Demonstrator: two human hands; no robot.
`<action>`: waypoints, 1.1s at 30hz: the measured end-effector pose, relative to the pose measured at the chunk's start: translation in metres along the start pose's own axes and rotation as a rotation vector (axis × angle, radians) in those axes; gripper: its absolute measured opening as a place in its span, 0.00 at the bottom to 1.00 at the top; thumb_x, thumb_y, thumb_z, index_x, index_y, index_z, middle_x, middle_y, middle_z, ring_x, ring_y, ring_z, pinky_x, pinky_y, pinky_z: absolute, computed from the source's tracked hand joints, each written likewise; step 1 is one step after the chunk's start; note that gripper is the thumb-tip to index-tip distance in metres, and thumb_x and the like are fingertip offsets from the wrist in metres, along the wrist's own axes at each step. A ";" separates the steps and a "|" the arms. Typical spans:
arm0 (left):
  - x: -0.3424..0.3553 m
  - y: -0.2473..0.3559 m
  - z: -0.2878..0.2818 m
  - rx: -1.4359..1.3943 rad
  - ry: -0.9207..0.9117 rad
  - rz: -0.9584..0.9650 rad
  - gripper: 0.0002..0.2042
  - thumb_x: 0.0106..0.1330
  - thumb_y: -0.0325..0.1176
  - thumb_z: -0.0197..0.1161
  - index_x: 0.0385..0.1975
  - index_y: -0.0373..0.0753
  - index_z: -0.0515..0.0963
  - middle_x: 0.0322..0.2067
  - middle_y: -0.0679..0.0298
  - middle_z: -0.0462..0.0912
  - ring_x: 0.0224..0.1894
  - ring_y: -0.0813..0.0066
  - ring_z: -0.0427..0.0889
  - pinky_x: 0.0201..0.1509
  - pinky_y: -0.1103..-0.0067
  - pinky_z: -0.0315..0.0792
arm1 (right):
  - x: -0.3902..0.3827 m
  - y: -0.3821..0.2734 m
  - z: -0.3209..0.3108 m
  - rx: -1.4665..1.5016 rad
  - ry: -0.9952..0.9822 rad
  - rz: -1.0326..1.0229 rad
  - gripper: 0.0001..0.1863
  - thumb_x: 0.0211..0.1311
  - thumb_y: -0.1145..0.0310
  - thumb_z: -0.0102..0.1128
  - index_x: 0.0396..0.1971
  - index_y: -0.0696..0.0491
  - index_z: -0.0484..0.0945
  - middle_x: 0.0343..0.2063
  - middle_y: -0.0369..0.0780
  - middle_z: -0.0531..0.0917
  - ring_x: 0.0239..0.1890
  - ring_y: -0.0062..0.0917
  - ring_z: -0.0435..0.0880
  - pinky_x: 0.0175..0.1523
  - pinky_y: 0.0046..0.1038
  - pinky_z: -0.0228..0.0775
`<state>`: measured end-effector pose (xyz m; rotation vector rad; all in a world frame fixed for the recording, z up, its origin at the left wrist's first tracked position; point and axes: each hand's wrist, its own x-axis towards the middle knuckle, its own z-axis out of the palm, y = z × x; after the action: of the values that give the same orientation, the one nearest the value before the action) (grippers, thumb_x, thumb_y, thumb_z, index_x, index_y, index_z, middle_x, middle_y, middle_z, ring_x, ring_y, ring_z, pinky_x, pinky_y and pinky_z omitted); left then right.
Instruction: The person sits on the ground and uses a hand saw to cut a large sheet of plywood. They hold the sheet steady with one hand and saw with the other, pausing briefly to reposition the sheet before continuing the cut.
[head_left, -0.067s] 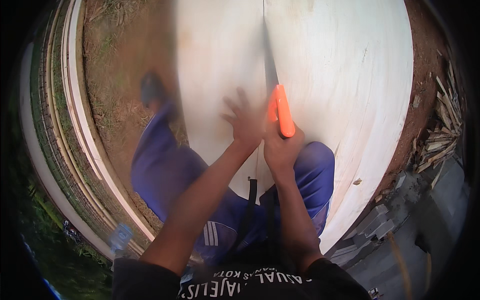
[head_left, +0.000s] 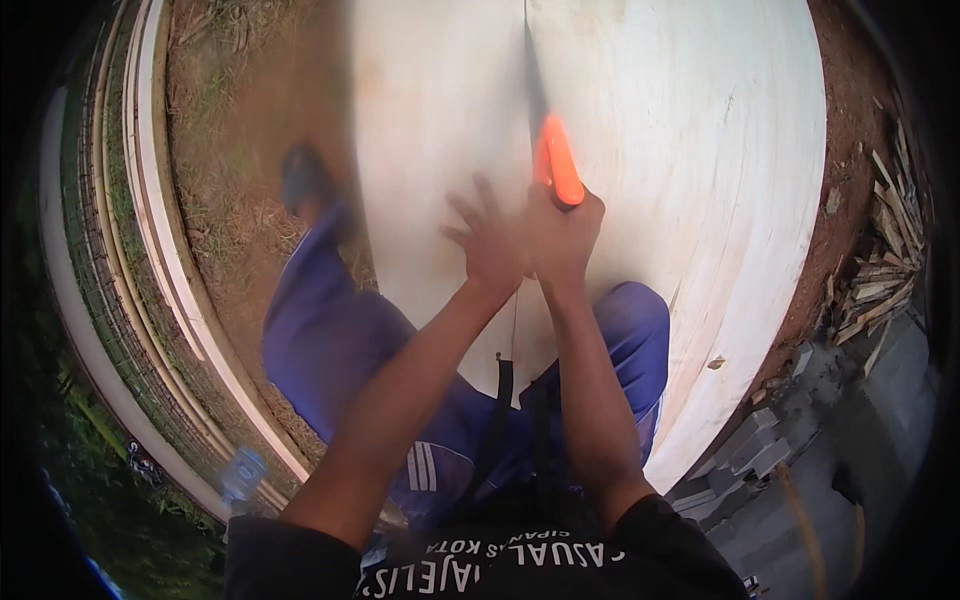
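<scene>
A hand saw with an orange handle [head_left: 564, 168] is gripped in my right hand [head_left: 565, 228]. Its dark blade [head_left: 534, 78] points away from me, set in a straight cut line along a large pale plywood sheet [head_left: 690, 200]. Flat on the sheet just left of the cut rests my left hand [head_left: 493, 240], fingers spread and holding nothing. Nearer to me a thin line [head_left: 515, 322] continues along the sheet toward a dark strap [head_left: 506, 378]. My knee in blue trousers [head_left: 632, 325] presses against the sheet on the right.
Grass and bare soil [head_left: 225, 150] border the sheet on the left, with long timber lengths [head_left: 150, 200] beyond. At right lie a heap of scrap wood [head_left: 885, 265] and grey blocks [head_left: 750, 445]. A clear plastic bottle [head_left: 243, 474] is at lower left.
My right hand has pushed the saw forward, away from me, along the cut line. My left hand has stayed in place.
</scene>
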<state>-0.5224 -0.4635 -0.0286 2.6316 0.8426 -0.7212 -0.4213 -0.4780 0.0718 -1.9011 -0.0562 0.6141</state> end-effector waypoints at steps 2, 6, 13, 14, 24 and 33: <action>0.000 0.009 -0.022 -0.058 -0.107 0.061 0.42 0.65 0.56 0.65 0.78 0.70 0.51 0.75 0.28 0.31 0.68 0.00 0.33 0.53 0.17 0.53 | 0.059 -0.005 0.010 -0.108 0.029 0.030 0.06 0.57 0.78 0.57 0.23 0.63 0.74 0.16 0.40 0.77 0.21 0.18 0.71 0.28 0.31 0.65; 0.014 -0.005 0.016 0.043 0.132 -0.073 0.45 0.60 0.61 0.69 0.77 0.75 0.50 0.75 0.29 0.30 0.68 0.01 0.33 0.54 0.18 0.55 | -0.006 -0.010 0.013 -0.102 0.018 0.126 0.06 0.58 0.78 0.57 0.23 0.63 0.74 0.16 0.38 0.77 0.21 0.18 0.71 0.28 0.31 0.66; 0.006 0.001 0.001 -0.055 0.207 0.008 0.46 0.62 0.60 0.68 0.79 0.68 0.50 0.76 0.30 0.29 0.69 0.03 0.34 0.53 0.18 0.56 | -0.059 -0.001 -0.021 0.020 0.026 0.055 0.07 0.61 0.80 0.56 0.35 0.65 0.82 0.19 0.36 0.77 0.24 0.15 0.74 0.31 0.26 0.67; 0.005 0.005 -0.006 -0.054 0.087 0.028 0.44 0.64 0.59 0.66 0.79 0.68 0.51 0.76 0.30 0.29 0.69 0.03 0.33 0.53 0.18 0.55 | -0.006 0.003 -0.002 -0.056 0.067 0.112 0.08 0.60 0.77 0.57 0.22 0.63 0.73 0.16 0.36 0.74 0.22 0.15 0.69 0.28 0.30 0.63; 0.007 0.003 -0.039 -0.072 -0.090 0.029 0.37 0.69 0.54 0.61 0.77 0.60 0.57 0.76 0.31 0.30 0.70 0.03 0.33 0.55 0.17 0.51 | -0.116 0.003 -0.046 -0.002 0.039 0.032 0.19 0.62 0.83 0.55 0.53 0.68 0.80 0.24 0.36 0.80 0.27 0.14 0.77 0.34 0.22 0.71; -0.004 0.006 -0.015 -0.036 -0.062 -0.025 0.61 0.40 0.56 0.84 0.77 0.74 0.50 0.77 0.34 0.32 0.72 0.10 0.39 0.58 0.22 0.59 | 0.045 -0.023 0.012 -0.027 0.050 0.049 0.11 0.58 0.75 0.57 0.18 0.61 0.68 0.12 0.38 0.71 0.18 0.20 0.64 0.26 0.32 0.60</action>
<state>-0.5159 -0.4640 -0.0134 2.5577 0.8636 -0.7829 -0.3824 -0.4439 0.0709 -1.9474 0.0146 0.6017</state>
